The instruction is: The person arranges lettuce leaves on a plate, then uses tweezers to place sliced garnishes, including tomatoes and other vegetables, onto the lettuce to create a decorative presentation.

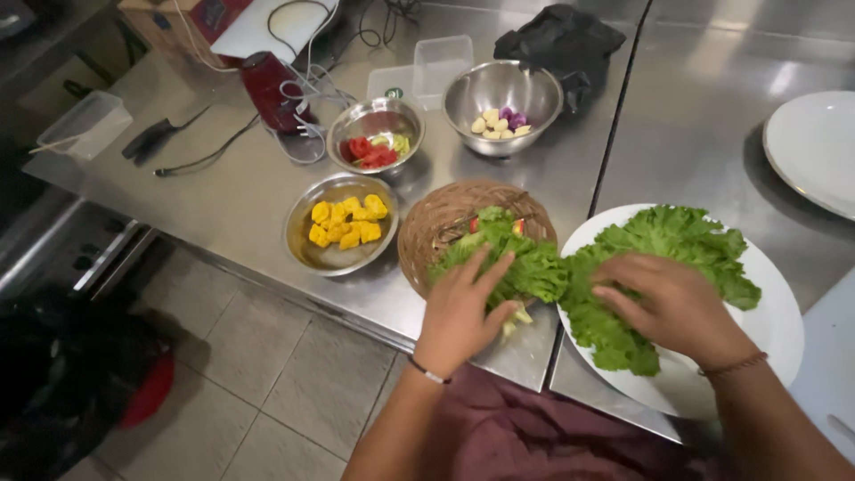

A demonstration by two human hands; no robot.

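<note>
Lettuce leaves (663, 245), frilled and bright green, lie spread over the near half of a round white plate (784, 325) at the front edge of the steel worktop (249, 191). The right hand (672, 303) rests flat on them, fingers (623, 267) extended and slightly spread, pressing the leaves rather than pinching them. More lettuce (525, 263) sits bunched at the near rim of a round woven basket (436, 223) just left of the plate, touching the plated leaves. The left hand (463, 312) reaches onto this bunch with fingers splayed wide, the thumb under a leaf edge; whether it actually grips the leaf I cannot tell. A thin band circles each wrist.

Behind the basket stand 3 shiny metal bowls: 1 shallow with yellow chunks (347, 223), 1 small with red and green pieces (374, 150), 1 deeper with pale and purple cloves (500, 120). Farther back are clear plastic tubs (441, 61), a dark cloth (561, 40), a red appliance (272, 89) with tangled cables, and a second white plate (815, 147) at the right. Grey floor tiles (267, 374) show below the worktop's edge.
</note>
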